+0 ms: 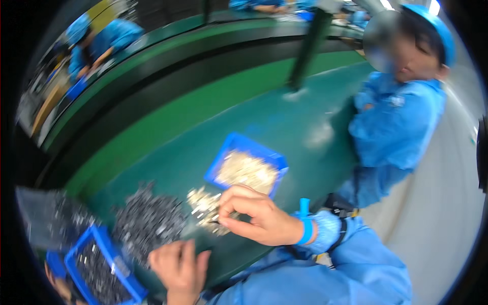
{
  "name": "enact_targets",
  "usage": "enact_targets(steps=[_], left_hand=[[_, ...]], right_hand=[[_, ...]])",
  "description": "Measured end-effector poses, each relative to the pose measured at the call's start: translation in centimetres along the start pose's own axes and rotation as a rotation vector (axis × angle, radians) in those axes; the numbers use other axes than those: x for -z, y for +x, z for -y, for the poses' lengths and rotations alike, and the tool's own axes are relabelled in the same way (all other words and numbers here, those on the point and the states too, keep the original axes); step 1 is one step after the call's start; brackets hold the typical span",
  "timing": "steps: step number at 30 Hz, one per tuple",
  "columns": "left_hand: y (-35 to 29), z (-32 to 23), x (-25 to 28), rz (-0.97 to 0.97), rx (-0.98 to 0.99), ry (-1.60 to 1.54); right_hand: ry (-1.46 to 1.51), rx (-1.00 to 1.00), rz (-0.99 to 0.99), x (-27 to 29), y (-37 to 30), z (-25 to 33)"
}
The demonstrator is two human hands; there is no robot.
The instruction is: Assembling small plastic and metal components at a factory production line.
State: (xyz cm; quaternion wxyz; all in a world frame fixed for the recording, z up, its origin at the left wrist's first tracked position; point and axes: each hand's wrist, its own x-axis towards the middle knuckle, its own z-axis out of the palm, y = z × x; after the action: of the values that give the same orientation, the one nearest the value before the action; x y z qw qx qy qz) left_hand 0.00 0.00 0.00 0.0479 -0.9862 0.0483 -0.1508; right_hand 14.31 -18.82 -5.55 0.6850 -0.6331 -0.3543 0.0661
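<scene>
My right hand [259, 218] hovers at the small loose pile of gold-coloured metal pieces [203, 201], its thumb and forefinger closed in a pinch. Whatever lies between those fingertips is too small and blurred to make out. My left hand [180, 267] rests at the near edge of a heap of small dark grey pieces [150, 216]; its fingers are stretched forward with the thumb apart, and nothing shows in them. Just beyond my right hand stands a blue tray [226, 152] filled with more gold-coloured pieces [249, 170].
At the lower left, another blue tray [132, 284] holds dark pieces, beside a clear plastic bag [51, 223]. A dark green post [310, 51] rises from the green bench [264, 112]. A co-worker in blue [396, 122] is at the right; other people work beyond the bench's green partition.
</scene>
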Motion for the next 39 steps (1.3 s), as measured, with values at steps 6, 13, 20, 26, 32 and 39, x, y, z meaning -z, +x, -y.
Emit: enact_targets(steps=[6,13,20,26,32,39], left_hand=[[6.2,-6.0,-10.3,-0.166,0.144,-0.185],[6.9,-5.8,-12.1,-0.063,0.124,-0.124],[9.2,-7.1,-14.0,-0.177,0.219,-0.294],[8.9,-6.8,-15.0,-0.165,0.347,-0.261],[9.0,-6.3,-15.4,-0.227,0.36,-0.315],[8.5,-5.0,-14.4,-0.358,0.475,-0.723]], right_hand=[[-0.263,0.55,-0.923,17.4,2.5,2.7],[-0.408,0.636,-0.74,17.8,3.3,2.5],[-0.278,0.396,-0.272,13.0,-0.4,-0.2],[-0.107,0.238,-0.163,10.9,-1.1,-3.0],[-0.116,0.236,-0.131,9.7,-1.0,-3.2],[-0.185,0.183,-0.093,8.6,-1.2,-2.8]])
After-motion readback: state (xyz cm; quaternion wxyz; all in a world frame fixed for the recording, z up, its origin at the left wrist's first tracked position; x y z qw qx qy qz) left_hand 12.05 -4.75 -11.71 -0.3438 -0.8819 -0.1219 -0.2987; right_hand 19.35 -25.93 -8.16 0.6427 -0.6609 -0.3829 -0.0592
